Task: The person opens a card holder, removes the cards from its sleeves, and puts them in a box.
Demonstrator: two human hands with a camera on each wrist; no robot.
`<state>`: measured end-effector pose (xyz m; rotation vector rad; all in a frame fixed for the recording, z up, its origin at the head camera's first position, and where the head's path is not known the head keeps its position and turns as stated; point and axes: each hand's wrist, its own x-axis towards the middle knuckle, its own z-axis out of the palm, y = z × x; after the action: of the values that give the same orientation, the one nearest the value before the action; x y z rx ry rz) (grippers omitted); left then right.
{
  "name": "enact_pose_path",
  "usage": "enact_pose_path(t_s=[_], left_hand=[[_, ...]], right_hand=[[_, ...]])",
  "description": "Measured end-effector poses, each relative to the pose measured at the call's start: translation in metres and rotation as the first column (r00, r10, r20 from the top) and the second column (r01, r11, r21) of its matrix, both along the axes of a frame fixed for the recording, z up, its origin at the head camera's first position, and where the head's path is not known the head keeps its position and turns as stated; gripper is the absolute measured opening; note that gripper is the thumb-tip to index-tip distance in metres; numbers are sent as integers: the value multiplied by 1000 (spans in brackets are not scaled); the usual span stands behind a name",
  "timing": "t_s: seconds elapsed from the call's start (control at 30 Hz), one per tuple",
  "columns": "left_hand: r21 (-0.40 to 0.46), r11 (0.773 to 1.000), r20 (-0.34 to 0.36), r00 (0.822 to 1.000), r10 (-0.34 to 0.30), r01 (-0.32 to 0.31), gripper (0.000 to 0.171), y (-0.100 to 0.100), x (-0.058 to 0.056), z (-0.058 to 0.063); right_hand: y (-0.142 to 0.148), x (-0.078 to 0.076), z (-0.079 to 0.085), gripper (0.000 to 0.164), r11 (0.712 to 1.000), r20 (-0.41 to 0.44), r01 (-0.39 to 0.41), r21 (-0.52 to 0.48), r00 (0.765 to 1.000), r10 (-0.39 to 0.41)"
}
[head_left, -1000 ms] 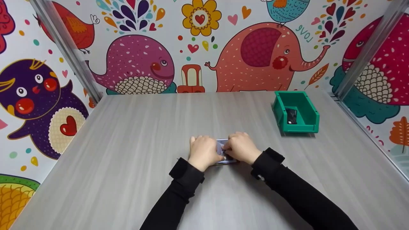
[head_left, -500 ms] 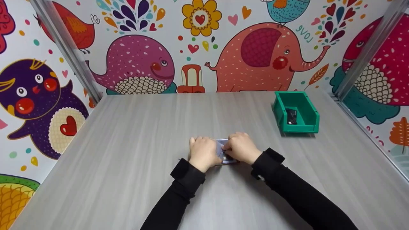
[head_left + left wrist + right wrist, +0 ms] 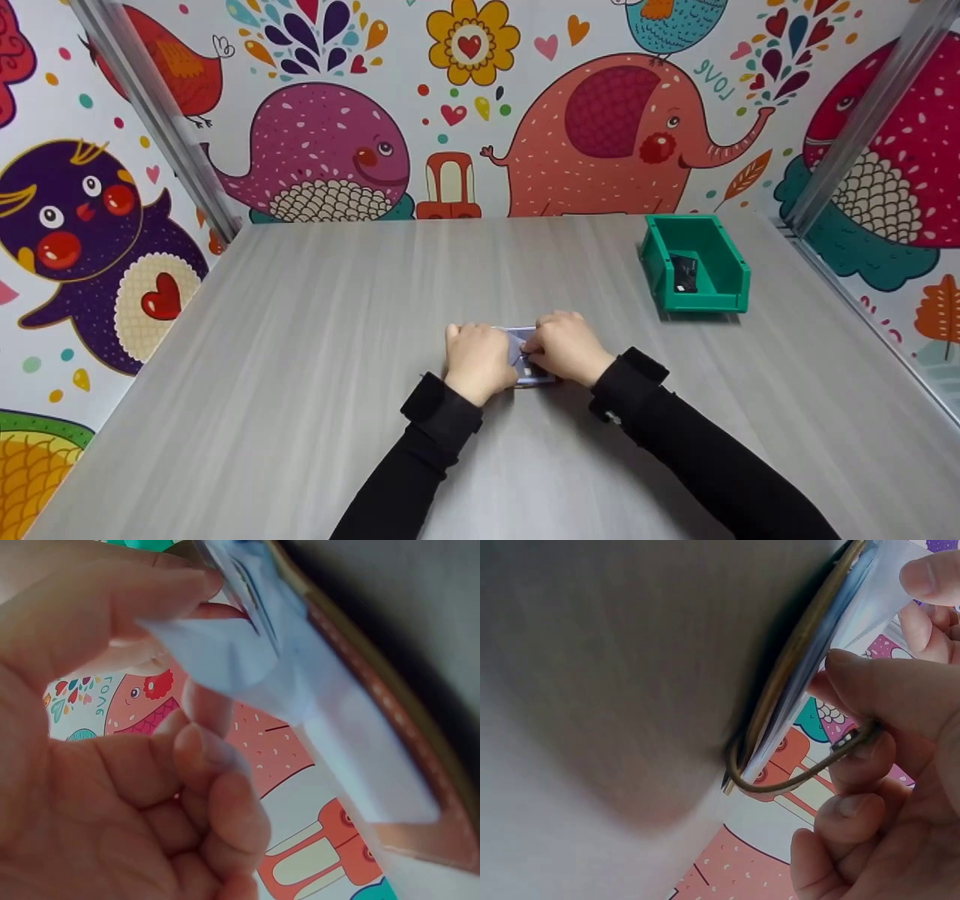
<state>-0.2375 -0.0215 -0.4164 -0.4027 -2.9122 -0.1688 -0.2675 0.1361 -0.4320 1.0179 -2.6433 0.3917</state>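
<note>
Grey table (image 3: 300, 315), wallet (image 3: 786, 656) near its middle: from afar, I see the left hand (image 3: 480, 361) pinching the clear sleeve (image 3: 217, 656), the right hand (image 3: 568, 346) holding the strap (image 3: 804, 778). Uneven tugging could, I judge, tear the sleeve.

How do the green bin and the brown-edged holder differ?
The green bin is deep; the brown-edged holder is flatter and smaller. The bin is green; the holder, brown and whitish. The bin is untouched; the left hand and right hand touch the holder.
</note>
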Motion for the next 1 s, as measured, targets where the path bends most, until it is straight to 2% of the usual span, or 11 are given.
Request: enact_pose_path(t_s=[0.33, 0.77, 1.0], left_hand=[[26, 1000, -38, 999, 11, -10, 24, 1, -1, -2], [45, 999, -3, 1000, 29, -29, 25, -1, -1, 0], [48, 998, -16, 999, 28, -28, 25, -3, -1, 1]], right_hand=[[1, -2, -2, 9, 1000, 5, -8, -2, 1000, 8], [2, -2, -3, 10, 1000, -5, 15, 24, 1000, -15], [3, 1, 0, 14, 999, 28, 35, 34, 999, -36]])
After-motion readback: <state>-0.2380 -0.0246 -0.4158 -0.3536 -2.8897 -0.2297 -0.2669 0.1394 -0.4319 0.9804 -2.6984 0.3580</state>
